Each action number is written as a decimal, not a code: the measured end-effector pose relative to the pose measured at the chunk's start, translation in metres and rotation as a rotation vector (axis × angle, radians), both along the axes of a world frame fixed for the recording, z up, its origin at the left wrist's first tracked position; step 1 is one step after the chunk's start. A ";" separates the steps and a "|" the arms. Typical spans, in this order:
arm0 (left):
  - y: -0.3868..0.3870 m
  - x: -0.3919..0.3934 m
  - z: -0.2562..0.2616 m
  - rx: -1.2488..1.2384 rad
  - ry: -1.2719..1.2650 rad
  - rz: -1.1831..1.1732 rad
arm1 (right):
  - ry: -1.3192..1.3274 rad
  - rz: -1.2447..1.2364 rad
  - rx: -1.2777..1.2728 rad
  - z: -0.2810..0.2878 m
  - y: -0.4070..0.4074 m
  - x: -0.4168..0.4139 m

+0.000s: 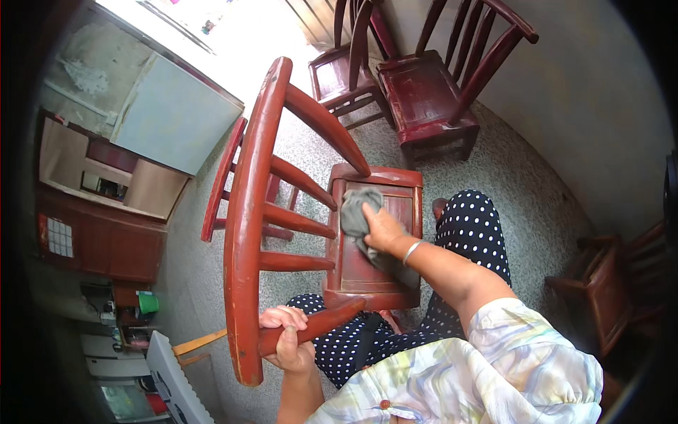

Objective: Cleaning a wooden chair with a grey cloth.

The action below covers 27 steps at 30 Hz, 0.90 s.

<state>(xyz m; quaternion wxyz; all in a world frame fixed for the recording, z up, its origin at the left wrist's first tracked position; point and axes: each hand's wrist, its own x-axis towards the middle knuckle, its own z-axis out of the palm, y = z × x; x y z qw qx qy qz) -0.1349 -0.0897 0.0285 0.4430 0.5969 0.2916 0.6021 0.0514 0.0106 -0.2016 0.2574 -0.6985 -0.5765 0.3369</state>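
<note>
A reddish-brown wooden chair (375, 297) stands before me, its spindle backrest on the left side and its panelled seat between my knees. My left hand (290, 336) is wrapped around the nearest back post (336, 319), just beside the thick top rail (249, 222). In my right hand (382, 228) is a bunched grey cloth (362, 212), pressed on the seat panel near the foot of the spindles. A loose end of the cloth hangs below the hand across the seat. The palm side of my right hand is hidden.
Two more red wooden chairs (424, 98) (344, 79) stand beyond, by the pale wall (572, 79). A low red wooden piece (216, 185) is behind the backrest. Another chair (604, 286) sits in shadow at right. Cabinets (100, 238) line the left, and a white-topped table (175, 381) is at lower left.
</note>
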 end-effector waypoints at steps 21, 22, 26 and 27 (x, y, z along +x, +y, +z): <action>0.005 -0.004 -0.001 -0.001 -0.015 0.043 | 0.266 0.013 0.101 -0.021 0.000 -0.032; 0.007 -0.009 -0.002 -0.001 -0.010 0.075 | 0.299 0.154 0.027 -0.006 -0.011 -0.031; 0.013 -0.018 -0.001 -0.025 -0.014 0.118 | 0.271 0.753 -0.040 -0.002 -0.057 -0.041; 0.013 -0.017 -0.001 -0.015 -0.009 0.088 | 0.268 0.747 -0.041 -0.006 -0.054 -0.035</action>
